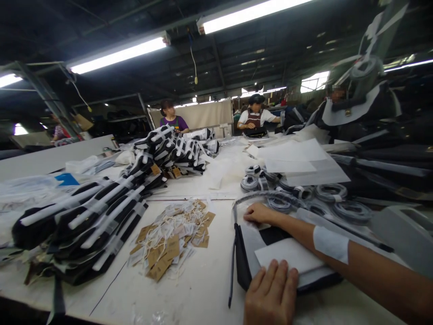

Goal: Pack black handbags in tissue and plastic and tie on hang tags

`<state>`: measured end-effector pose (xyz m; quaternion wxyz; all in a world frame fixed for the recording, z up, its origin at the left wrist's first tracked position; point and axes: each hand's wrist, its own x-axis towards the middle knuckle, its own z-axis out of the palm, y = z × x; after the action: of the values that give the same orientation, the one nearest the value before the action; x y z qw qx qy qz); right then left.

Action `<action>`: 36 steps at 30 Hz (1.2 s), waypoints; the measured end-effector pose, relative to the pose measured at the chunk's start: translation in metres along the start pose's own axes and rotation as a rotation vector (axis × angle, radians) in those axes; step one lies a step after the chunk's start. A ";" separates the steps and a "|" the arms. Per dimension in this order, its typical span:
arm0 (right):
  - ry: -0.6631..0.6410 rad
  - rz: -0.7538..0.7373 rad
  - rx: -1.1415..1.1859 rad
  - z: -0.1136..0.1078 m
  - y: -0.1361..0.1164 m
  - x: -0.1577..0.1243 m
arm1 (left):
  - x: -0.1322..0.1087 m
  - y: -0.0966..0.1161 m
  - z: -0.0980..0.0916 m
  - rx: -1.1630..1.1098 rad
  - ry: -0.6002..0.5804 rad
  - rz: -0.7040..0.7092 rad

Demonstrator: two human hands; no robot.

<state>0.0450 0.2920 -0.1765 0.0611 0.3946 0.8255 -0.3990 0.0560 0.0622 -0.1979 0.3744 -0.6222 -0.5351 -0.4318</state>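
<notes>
Black bag [275, 234], on the white table [199, 293], probably light, soft-bodied, best held by its side edges; left hand [270, 291] flat, fingers together, over white sheet [287, 255]; right hand [259, 213] curled at far edge, pinch unclear.

Fluorescent tubes [257, 15] glow beneath a dark roof [111, 27]. Before a beige partition [206, 115] appears a co-worker in purple [175, 122]; another co-worker [254, 119] wears a dark cap [256, 98].
</notes>
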 end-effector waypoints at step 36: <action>0.403 -0.991 0.045 0.053 0.063 -0.206 | -0.026 0.001 -0.023 -0.124 -0.184 -0.174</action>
<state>0.2181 0.1539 -0.1654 -0.3029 0.0275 0.8995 -0.3138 0.0528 0.0315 -0.2138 0.2459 -0.6322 -0.5914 -0.4360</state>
